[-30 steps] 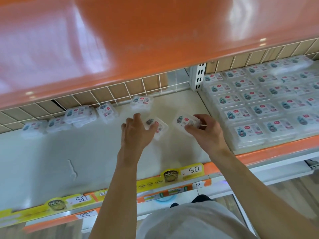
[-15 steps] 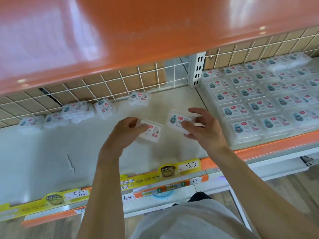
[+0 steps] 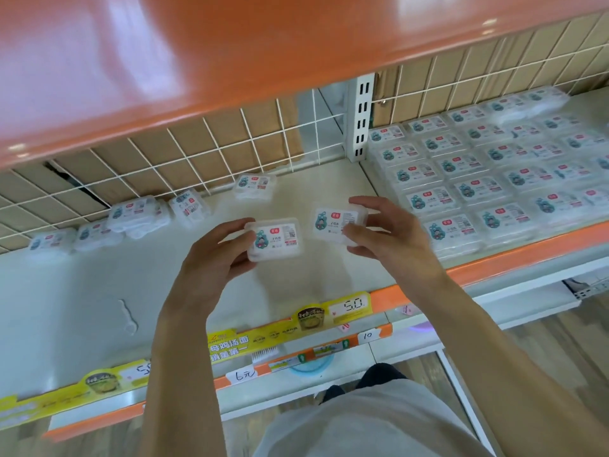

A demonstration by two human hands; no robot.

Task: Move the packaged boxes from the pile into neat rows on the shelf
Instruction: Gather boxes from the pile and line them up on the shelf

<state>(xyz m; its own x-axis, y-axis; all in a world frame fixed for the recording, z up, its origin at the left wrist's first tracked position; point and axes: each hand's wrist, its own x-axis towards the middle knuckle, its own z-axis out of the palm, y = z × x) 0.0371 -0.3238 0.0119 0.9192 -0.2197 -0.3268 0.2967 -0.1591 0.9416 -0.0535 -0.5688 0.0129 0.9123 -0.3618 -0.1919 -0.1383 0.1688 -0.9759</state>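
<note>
My left hand (image 3: pixel 211 258) grips a clear packaged box (image 3: pixel 276 238) with a teal figure and a red label, held above the pale shelf (image 3: pixel 82 291). My right hand (image 3: pixel 389 239) pinches a second matching box (image 3: pixel 336 221) just to the right of the first. Several loose boxes (image 3: pixel 138 214) lie scattered along the wire grid at the back left. Neat rows of the same boxes (image 3: pixel 487 179) fill the shelf section on the right.
An orange shelf (image 3: pixel 230 61) overhangs above. A white wire grid (image 3: pixel 230 143) backs the shelf, with a slotted upright post (image 3: pixel 361 117) between sections. Yellow price strips (image 3: pixel 329 315) line the front edge. A thin white floss pick (image 3: pixel 127 316) lies on the shelf at left.
Both hands have lifted their boxes off the shelf and drawn them toward me. The boxes now face label-up, side by side.
</note>
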